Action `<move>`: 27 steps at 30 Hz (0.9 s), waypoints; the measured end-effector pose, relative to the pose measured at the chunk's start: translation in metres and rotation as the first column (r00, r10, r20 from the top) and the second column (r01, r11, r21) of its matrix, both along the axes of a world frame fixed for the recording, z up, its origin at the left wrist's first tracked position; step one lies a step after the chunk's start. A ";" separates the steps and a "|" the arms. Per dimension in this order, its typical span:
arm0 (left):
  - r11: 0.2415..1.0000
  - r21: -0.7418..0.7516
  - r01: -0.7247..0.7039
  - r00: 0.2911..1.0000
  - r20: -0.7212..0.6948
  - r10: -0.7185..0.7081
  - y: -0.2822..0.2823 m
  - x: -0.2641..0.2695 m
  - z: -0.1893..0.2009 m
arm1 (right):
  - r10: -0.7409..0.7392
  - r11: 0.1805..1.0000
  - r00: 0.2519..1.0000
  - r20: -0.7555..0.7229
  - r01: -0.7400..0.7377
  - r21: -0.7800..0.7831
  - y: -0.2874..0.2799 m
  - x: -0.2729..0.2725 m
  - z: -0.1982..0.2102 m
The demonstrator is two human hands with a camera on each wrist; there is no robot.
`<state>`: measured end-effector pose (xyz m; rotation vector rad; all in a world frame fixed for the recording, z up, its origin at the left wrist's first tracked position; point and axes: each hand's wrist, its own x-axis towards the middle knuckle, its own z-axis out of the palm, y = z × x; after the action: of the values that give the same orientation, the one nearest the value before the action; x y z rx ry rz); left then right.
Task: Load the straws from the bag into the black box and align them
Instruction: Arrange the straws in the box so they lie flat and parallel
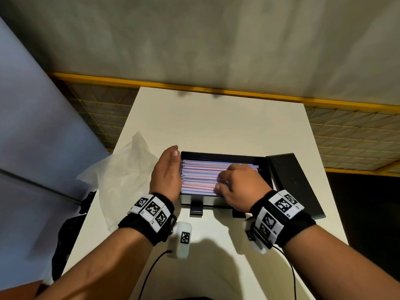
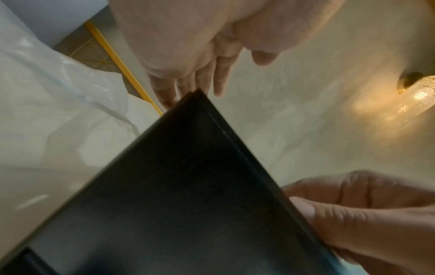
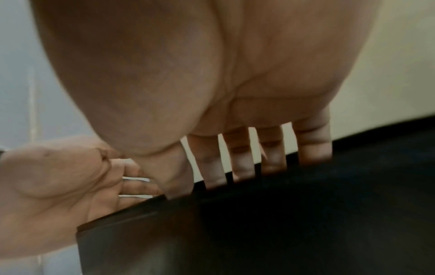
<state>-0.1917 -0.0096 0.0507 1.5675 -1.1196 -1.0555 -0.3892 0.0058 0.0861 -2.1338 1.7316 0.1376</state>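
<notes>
1. Right wrist view was mostly palm; the black box [image 3: 259,223] filled the lower half as a dark, blurred mass, and the straws inside it were hidden there.
2. Left wrist view showed only the box's outer wall and a corner; its contents were out of sight. A warm glare at the right edge could not be identified.
3. In the head view the right hand [image 1: 240,187] covered the right-hand part of the straws [image 1: 199,176]; their right ends were partly hidden behind it.
4. The straws, pink, blue and white, lay side by side, lengthwise across the open box on the white table [image 1: 216,118].
5. Left hand [image 1: 166,172] stood on edge, fingers straight and together, flat against the box's left end where the straw tips sat.
6. Right hand lay palm down over the straws, fingers slightly spread, tips reaching down onto them; whether any straw was pinched could not be told.
7. The clear plastic bag [image 1: 121,172] lay crumpled left of the box, just beside the left hand.
8. The black lid [image 1: 292,182] lay right of the box, touching it.
</notes>
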 end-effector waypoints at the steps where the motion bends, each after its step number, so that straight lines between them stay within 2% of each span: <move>1: 1.000 -0.018 0.008 0.998 0.067 -0.007 0.001 0.000 0.001 | -0.010 1.000 1.000 0.023 0.010 0.012 0.001 -0.001 -0.005; 4: 0.980 -0.187 0.076 0.946 0.323 -0.012 0.005 0.000 0.008 | 0.010 1.000 0.999 0.050 -0.011 0.017 0.007 -0.006 -0.014; 6: 0.915 -0.329 0.233 0.888 0.455 -0.062 0.007 -0.001 0.011 | -0.012 1.000 0.997 0.082 0.013 -0.009 0.010 -0.011 -0.017; 8: 0.838 -0.346 0.422 0.809 0.561 -0.175 0.008 -0.006 0.013 | -0.050 0.998 0.996 0.071 0.052 -0.027 0.012 -0.015 -0.017; 9: 0.810 -0.285 0.513 0.746 0.615 -0.257 0.008 -0.009 0.013 | -0.062 0.998 0.995 0.072 0.064 -0.025 0.013 -0.016 -0.016; 11: 0.767 -0.053 0.639 0.570 0.703 -0.426 0.008 -0.018 0.016 | -0.068 0.998 0.988 0.139 0.070 -0.007 0.015 -0.017 -0.013; 13: 0.730 0.183 0.659 0.398 0.738 -0.545 0.007 -0.024 0.017 | -0.108 0.994 0.970 0.216 0.107 0.020 0.017 -0.018 -0.008; 14: 0.715 0.257 0.650 0.343 0.740 -0.578 0.006 -0.026 0.018 | -0.140 0.990 0.960 0.241 0.137 0.028 0.016 -0.021 -0.007; 15: 0.708 0.294 0.642 0.317 0.739 -0.594 0.005 -0.027 0.019 | -0.162 0.987 0.955 0.250 0.158 0.037 0.015 -0.025 -0.006; 18: 0.703 0.312 0.638 0.302 0.739 -0.602 0.003 -0.029 0.021 | -0.156 0.985 0.962 0.223 0.135 0.105 0.013 -0.028 -0.004; 21: 0.694 0.336 0.636 0.320 0.703 -0.635 0.002 -0.032 0.019 | -0.159 0.985 0.958 0.240 0.138 0.100 0.012 -0.027 -0.002; 24: 0.659 0.382 0.648 0.297 0.670 -0.680 -0.002 -0.033 0.016 | -0.167 0.982 0.956 0.241 0.141 0.125 0.008 -0.027 -0.002; 25: 0.659 0.384 0.647 0.306 0.660 -0.686 -0.003 -0.033 0.016 | -0.171 0.979 0.957 0.233 0.137 0.154 0.007 -0.027 -0.001; 26: 0.673 0.364 0.644 0.346 0.646 -0.680 -0.005 -0.034 0.017 | -0.181 0.975 0.955 0.235 0.143 0.171 0.006 -0.027 -0.001; 27: 0.704 0.331 0.629 0.424 0.612 -0.667 -0.006 -0.035 0.016 | -0.209 0.970 0.945 0.253 0.167 0.175 0.005 -0.027 0.000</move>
<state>-0.2270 -0.0157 0.0667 1.6419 -2.4196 -0.9516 -0.4165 0.0105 0.0858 -1.7750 1.6937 -0.0699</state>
